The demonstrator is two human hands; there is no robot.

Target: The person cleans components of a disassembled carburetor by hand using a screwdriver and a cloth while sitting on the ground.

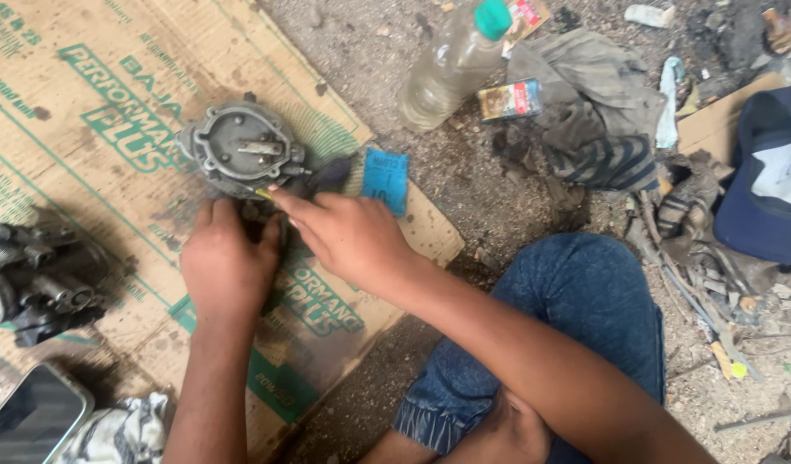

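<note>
A grey metal carburetor body [241, 148] with a round cover lies on a sheet of printed cardboard [86, 120]. My left hand [226, 262] grips its near edge from below, fingers curled against it. My right hand [348, 236] reaches in from the right, its forefinger stretched to the part's lower right side, pinching something small and yellowish that I cannot make out. A piece of blue sandpaper [384, 178] lies just right of the part, beside a dark scrap.
A dark greasy engine part [39, 279] sits at the cardboard's left edge, a phone [30, 417] and a rag [120, 430] below it. A plastic bottle with a green cap [451, 64], a small box [509, 99], crumpled cloth [593, 112] and scrap lie on the dirt. My knee in blue jeans [576, 301] is at right.
</note>
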